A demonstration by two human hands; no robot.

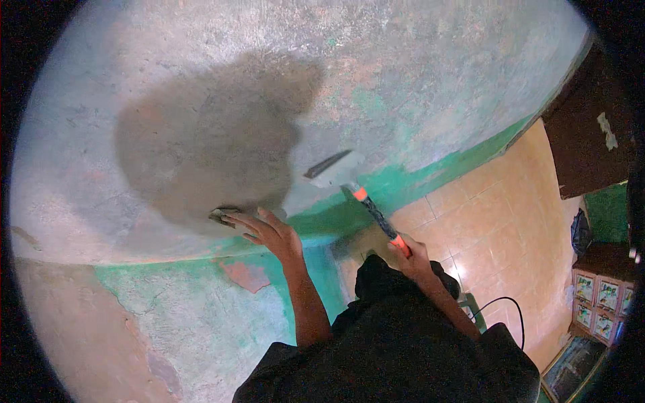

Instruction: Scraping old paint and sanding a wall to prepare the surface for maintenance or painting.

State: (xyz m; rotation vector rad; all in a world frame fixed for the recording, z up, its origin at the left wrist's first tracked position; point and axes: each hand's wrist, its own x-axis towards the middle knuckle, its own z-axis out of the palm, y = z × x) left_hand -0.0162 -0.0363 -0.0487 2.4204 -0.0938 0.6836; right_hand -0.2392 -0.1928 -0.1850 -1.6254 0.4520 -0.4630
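My left hand [274,236] is up against a worn, grey-white wall [416,80], fingers partly spread. At its fingertips is a small, dull grey pad-like piece [223,216], pressed to the wall; its exact kind is hard to make out. My right hand [414,258] is closed round the lower end of a black and orange handle. That handle belongs to a scraper [375,211] with a wide grey head and a dark blade edge. The scraper's head is tilted up toward the wall, right of my left hand; whether the blade touches it I cannot tell.
A large dark, shadow-like patch [208,141] covers the wall's middle. Green paint [437,171] and flaking plaster run along its lower part. Orange-tan tiles [497,221] cover the floor at right. Beyond are a dark brown panel [584,127], a drawer unit [596,305] and a black cable [514,302].
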